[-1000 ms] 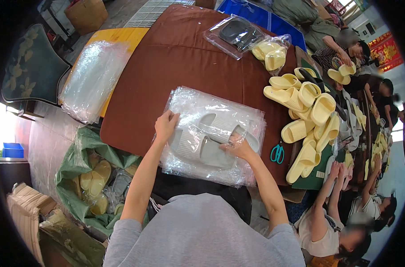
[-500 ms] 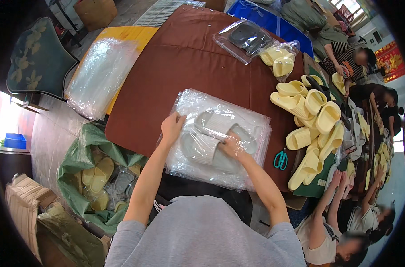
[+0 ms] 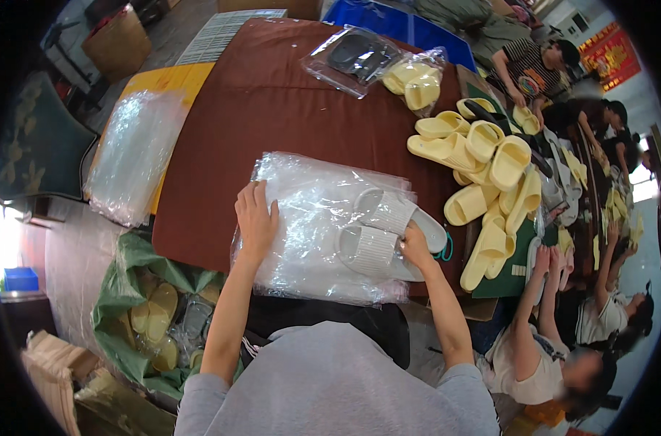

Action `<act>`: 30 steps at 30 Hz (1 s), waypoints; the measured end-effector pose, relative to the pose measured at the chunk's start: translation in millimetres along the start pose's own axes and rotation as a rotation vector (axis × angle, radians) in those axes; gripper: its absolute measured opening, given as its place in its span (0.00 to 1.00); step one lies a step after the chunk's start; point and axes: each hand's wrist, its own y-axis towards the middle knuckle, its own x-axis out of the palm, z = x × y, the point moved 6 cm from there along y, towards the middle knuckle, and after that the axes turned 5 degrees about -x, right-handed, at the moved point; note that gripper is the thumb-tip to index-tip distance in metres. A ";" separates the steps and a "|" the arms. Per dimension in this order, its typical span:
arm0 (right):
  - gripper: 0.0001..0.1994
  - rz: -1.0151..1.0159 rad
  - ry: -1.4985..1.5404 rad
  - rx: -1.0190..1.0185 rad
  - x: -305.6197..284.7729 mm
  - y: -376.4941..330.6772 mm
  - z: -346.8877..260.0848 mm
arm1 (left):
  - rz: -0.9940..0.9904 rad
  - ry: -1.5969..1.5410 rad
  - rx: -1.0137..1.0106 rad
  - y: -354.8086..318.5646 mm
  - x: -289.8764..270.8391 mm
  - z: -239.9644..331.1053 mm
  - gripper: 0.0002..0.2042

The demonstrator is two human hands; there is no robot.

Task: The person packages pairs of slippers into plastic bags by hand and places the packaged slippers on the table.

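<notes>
A pair of light grey slippers [image 3: 378,248] lies side by side over the right part of a stack of clear plastic bags [image 3: 294,218]. Their heels reach past the stack's right edge. Whether the toes are inside the top bag I cannot tell. My right hand [image 3: 416,247] is closed on the pair between the two heels, its fingertips partly hidden. At the stack's left side my left hand [image 3: 256,224] lies on the plastic, fingers stretched and thumb apart, holding nothing. Teal-handled scissors [image 3: 445,248] show partly behind the right slipper heel.
Yellow slippers [image 3: 490,167] are heaped on the right. Bagged black slippers [image 3: 359,54] and bagged yellow slippers [image 3: 418,80] lie at the back. More clear bags [image 3: 135,152] rest at the left, above a green sack [image 3: 134,291] of slippers. Several people work at the right.
The grey slippers have slid right, from well under the clear plastic to the stack's right edge, with my right hand. My left hand has opened out on the bags. The view has shifted.
</notes>
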 end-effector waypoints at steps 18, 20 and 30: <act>0.15 0.507 -0.176 0.325 -124.9 -87.8 -11.2 | -0.302 0.223 0.077 -19.1 57.8 -4.4 0.36; 0.15 0.543 -0.205 0.276 -166.1 -90.4 -47.0 | -0.308 0.231 0.067 -18.3 56.0 -1.2 0.36; 0.22 0.698 -0.704 0.397 -435.0 29.7 15.1 | -0.311 0.191 0.047 -16.1 58.4 -0.6 0.35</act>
